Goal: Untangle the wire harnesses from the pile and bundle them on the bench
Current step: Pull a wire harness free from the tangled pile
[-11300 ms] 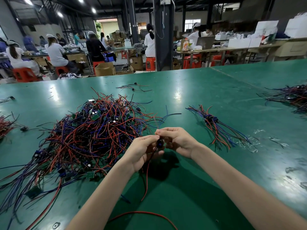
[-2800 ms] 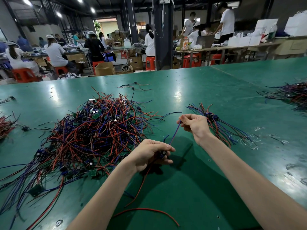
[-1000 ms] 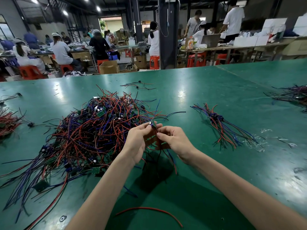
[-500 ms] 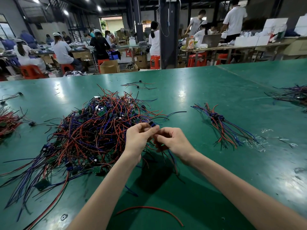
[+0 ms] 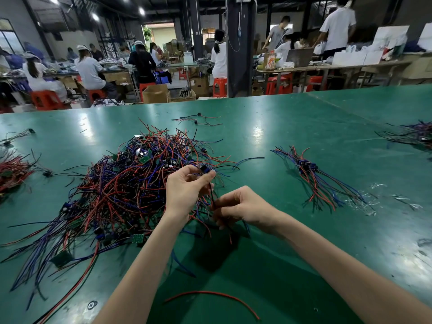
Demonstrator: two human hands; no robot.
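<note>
A big tangled pile of red, blue and black wire harnesses [image 5: 117, 190] with small green boards lies left of centre on the green bench [image 5: 280, 136]. My left hand [image 5: 184, 190] is raised at the pile's right edge and pinches the dark connector of one harness [image 5: 204, 169] between thumb and fingertips. Just below and to the right, my right hand [image 5: 243, 208] grips the wires hanging from that connector. A sorted bundle of harnesses [image 5: 313, 181] lies on the bench to the right.
A loose red wire [image 5: 210, 298] curls on the bench near me. Smaller wire heaps lie at the far left [image 5: 11, 169] and far right [image 5: 411, 134]. Clear plastic scraps [image 5: 371, 202] lie beside the bundle. People work at tables beyond the bench.
My left hand has lifted the connector slightly, while my right hand has slid down and toward me along the wires. The two hands are now apart.
</note>
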